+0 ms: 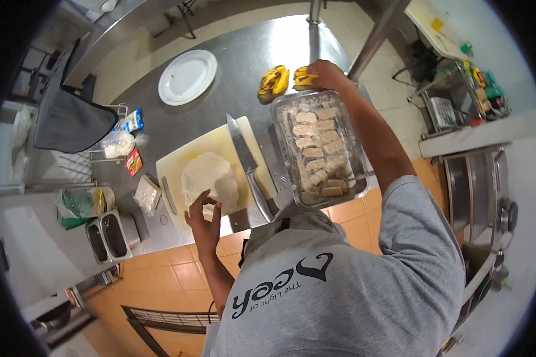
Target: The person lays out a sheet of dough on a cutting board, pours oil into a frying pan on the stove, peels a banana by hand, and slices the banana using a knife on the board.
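Note:
My left hand (205,213) hovers over or rests at the near edge of a flat round of pale dough (209,178), thumb and fingers apart, nothing between them. The dough lies on a cutting board (173,159). A large knife (244,152) lies across the board's right side, its handle toward me. My right hand (326,76) reaches to the yellow, dark-spotted banana or plantain (304,80) beyond the tray, fingers curled over its right end. Another yellow piece (273,83) lies left of it. Below them, a metal tray (284,160) holds several floured pieces.
A white plate (187,77) sits at the far side of the steel table (238,59). Small packages (134,162) and a wrapped block (147,195) lie at the left. A metal post (378,41) stands beyond the right corner. Metal containers (112,235) are at the near left.

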`<state>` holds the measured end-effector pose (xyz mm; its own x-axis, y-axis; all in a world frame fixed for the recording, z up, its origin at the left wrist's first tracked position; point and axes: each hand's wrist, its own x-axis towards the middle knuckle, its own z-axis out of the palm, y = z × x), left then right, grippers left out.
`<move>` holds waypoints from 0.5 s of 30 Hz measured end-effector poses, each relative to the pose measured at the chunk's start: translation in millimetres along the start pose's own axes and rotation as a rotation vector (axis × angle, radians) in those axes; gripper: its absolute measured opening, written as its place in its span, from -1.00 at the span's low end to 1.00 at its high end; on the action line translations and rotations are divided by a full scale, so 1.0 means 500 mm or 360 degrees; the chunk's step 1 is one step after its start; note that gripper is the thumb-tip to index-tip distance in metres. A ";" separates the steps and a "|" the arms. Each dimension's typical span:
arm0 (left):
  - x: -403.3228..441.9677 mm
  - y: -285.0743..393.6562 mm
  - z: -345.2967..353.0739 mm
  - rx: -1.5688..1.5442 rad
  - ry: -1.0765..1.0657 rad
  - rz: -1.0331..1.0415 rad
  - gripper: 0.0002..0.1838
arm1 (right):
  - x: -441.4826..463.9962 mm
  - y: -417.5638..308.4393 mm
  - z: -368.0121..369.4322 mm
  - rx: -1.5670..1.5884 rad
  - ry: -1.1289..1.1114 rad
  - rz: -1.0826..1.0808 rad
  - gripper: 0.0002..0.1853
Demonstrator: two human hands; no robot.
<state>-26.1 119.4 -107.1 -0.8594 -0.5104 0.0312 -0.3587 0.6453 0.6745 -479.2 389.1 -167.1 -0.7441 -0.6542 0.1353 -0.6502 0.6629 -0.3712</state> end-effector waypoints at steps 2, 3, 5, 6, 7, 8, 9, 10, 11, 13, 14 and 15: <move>-0.024 -0.017 0.019 -0.0151 0.0129 -0.0013 -0.61 | 0.014 -0.012 -0.016 -0.0055 -0.0211 0.0134 -0.57; -0.036 -0.025 0.030 -0.0171 0.0169 -0.0057 -0.62 | 0.006 -0.036 -0.030 -0.0231 -0.0190 0.0077 -0.56; -0.054 -0.017 0.054 -0.0237 0.0225 -0.0116 -0.65 | 0.009 -0.035 -0.038 -0.0237 -0.0149 -0.0021 -0.57; -0.061 -0.006 0.060 -0.0286 0.0211 -0.0131 -0.65 | -0.004 -0.031 -0.033 -0.0236 -0.0144 -0.0054 -0.57; -0.062 0.007 0.063 -0.0337 0.0200 -0.0143 -0.66 | -0.003 -0.025 -0.030 -0.0248 -0.0162 -0.0097 -0.60; -0.057 0.020 0.064 -0.0391 0.0203 -0.0139 -0.66 | -0.005 -0.018 -0.027 -0.0212 -0.0160 -0.0098 -0.59; -0.054 0.018 0.070 -0.0324 0.0223 -0.0039 -0.68 | -0.003 -0.009 -0.025 -0.0178 -0.0146 -0.0103 -0.59; -0.049 0.026 0.069 -0.0350 0.0220 -0.0041 -0.68 | -0.002 -0.003 -0.020 -0.0139 -0.0132 -0.0110 -0.58; -0.037 0.045 0.066 -0.0372 0.0218 -0.0041 -0.67 | 0.009 0.022 -0.009 -0.0159 -0.0114 -0.0301 -0.59; -0.010 0.085 0.052 -0.0447 0.0193 -0.0034 -0.69 | -0.007 -0.018 -0.043 0.0498 -0.0106 -0.0264 -0.58; 0.007 0.094 0.048 -0.0524 0.0193 0.0003 -0.69 | -0.033 -0.049 -0.068 0.0823 -0.0105 -0.0232 -0.57; 0.025 0.100 0.050 -0.0610 0.0187 0.0039 -0.68 | -0.064 -0.095 -0.087 0.1054 -0.0156 -0.0098 -0.58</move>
<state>-63.9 159.5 -91.2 -0.8104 -0.5735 0.1198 -0.1576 0.4104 0.8982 -431.0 394.2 -113.9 -0.6710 -0.7344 0.1021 -0.4368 0.2802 -0.8548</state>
